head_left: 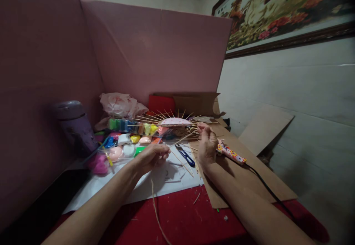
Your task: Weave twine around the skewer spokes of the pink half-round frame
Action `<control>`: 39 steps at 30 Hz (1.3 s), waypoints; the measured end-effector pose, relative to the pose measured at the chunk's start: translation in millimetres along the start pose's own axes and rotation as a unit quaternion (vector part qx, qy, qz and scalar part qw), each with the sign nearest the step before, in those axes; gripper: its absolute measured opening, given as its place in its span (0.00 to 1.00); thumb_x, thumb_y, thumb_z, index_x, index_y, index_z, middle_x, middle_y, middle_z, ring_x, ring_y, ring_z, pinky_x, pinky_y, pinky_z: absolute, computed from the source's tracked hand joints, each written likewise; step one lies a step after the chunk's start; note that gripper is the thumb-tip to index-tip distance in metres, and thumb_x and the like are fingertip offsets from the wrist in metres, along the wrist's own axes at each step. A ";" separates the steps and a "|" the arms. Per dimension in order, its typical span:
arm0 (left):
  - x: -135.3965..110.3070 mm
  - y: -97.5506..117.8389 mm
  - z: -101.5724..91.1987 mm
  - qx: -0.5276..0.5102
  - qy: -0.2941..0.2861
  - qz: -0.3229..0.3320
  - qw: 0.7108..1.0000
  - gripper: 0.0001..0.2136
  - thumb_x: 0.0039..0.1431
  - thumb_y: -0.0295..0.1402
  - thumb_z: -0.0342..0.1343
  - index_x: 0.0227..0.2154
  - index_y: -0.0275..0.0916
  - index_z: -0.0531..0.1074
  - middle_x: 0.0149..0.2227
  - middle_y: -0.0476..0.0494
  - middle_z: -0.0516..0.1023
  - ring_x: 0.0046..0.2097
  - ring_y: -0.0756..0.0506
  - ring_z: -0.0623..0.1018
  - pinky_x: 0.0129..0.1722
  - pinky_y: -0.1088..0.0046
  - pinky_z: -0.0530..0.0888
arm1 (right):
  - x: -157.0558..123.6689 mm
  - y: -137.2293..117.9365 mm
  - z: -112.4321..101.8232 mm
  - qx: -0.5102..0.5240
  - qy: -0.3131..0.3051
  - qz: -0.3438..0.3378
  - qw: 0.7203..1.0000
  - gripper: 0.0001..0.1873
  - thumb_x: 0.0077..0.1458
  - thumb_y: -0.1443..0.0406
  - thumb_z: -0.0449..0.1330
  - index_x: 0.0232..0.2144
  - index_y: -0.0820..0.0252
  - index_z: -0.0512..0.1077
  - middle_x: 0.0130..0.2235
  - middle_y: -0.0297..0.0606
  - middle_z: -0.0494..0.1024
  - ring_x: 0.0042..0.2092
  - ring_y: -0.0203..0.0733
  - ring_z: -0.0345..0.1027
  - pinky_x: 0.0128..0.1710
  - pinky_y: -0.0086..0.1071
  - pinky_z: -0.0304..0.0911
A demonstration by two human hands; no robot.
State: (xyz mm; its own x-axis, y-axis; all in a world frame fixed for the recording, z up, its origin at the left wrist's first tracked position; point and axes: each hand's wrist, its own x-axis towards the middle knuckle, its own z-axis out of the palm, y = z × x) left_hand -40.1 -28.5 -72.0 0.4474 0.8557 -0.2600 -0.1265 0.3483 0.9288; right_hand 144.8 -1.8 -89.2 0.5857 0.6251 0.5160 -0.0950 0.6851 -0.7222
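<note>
My left hand point(155, 157) is closed, its thumb and fingertips pinching a length of twine point(183, 139). The strand stretches from there up to the disc beside my right fingers. My right hand point(207, 143) has its fingers pinched at the right edge of a pale pink spotted disc point(177, 121), seen almost edge-on. Thin wooden sticks radiate from the disc all round. Brown twine shows under it, partly hidden. A loose tail of twine point(154, 197) hangs below my left hand. Beneath the hands lie a blue craft knife point(186, 156) and loose sticks point(181, 162).
At left stand a purple bottle point(73, 126) and bagged coloured clay point(129, 149). A flower-patterned glue gun point(231, 153) with a black cord lies on cardboard point(249, 174) at right. White paper point(138, 193) covers part of the red cloth point(177, 219). Pink panels point(158, 53) rise behind.
</note>
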 end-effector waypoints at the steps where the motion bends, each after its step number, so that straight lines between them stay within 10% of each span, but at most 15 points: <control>1: -0.1 0.4 -0.2 0.002 -0.001 0.009 1.000 0.06 0.44 0.30 0.56 0.21 0.33 0.66 0.16 0.52 0.62 0.16 0.57 0.58 0.14 0.82 0.49 | -1.6 -3.0 0.0 -0.034 -0.005 -0.028 0.999 0.15 0.56 0.57 0.50 0.29 0.59 0.73 0.44 0.40 0.72 0.49 0.39 0.62 0.50 0.35 0.57; 11: -4.1 -3.5 7.9 0.049 -0.029 0.089 0.994 0.08 0.46 0.33 0.58 0.23 0.32 0.69 0.14 0.57 0.53 0.16 0.58 0.51 0.15 0.79 0.44 | -28.4 -6.0 5.0 -0.107 -0.405 -0.013 0.908 0.10 0.53 0.64 0.56 0.36 0.52 0.76 0.38 0.37 0.77 0.42 0.40 0.67 0.46 0.35 0.58; 25: 7.2 -8.7 4.9 -0.033 0.134 0.098 0.985 0.13 0.40 0.33 0.62 0.16 0.34 0.62 0.13 0.55 0.59 0.13 0.59 0.55 0.13 0.81 0.44 | -24.9 -11.7 6.6 0.048 -0.352 0.199 0.913 0.15 0.49 0.56 0.59 0.19 0.60 0.65 0.17 0.28 0.65 0.19 0.29 0.56 0.19 0.24 0.55; 31: 6.3 0.0 4.4 -0.075 0.204 0.202 0.955 0.10 0.51 0.33 0.53 0.20 0.35 0.62 0.16 0.55 0.59 0.13 0.59 0.53 0.13 0.82 0.44 | -22.3 0.6 6.0 0.064 -0.269 0.257 0.926 0.17 0.46 0.54 0.60 0.20 0.61 0.66 0.16 0.27 0.65 0.15 0.28 0.55 0.14 0.22 0.52; 35: -22.9 -3.5 50.6 -0.041 0.117 0.253 0.959 0.07 0.52 0.35 0.53 0.25 0.37 0.67 0.18 0.54 0.60 0.17 0.57 0.58 0.15 0.82 0.51 | -18.3 3.6 5.2 0.061 -0.233 0.312 0.919 0.20 0.44 0.50 0.60 0.19 0.62 0.67 0.16 0.29 0.66 0.15 0.28 0.55 0.14 0.23 0.53; 39: -63.3 -21.4 95.5 0.158 -0.189 0.179 0.953 0.16 0.41 0.29 0.63 0.38 0.42 0.73 0.36 0.42 0.74 0.34 0.46 0.73 0.29 0.73 0.68 | -12.3 2.4 1.6 0.053 -0.253 0.384 0.886 0.22 0.43 0.48 0.60 0.20 0.63 0.68 0.17 0.30 0.67 0.17 0.28 0.57 0.15 0.21 0.51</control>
State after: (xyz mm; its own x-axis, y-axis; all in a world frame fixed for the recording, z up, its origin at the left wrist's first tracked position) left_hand 18.9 -126.7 -50.1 0.7198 0.6787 0.1460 -0.0846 -0.1229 0.9888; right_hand 136.1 -7.3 -96.5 -0.1190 0.9916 0.0509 -0.4001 -0.0010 -0.9165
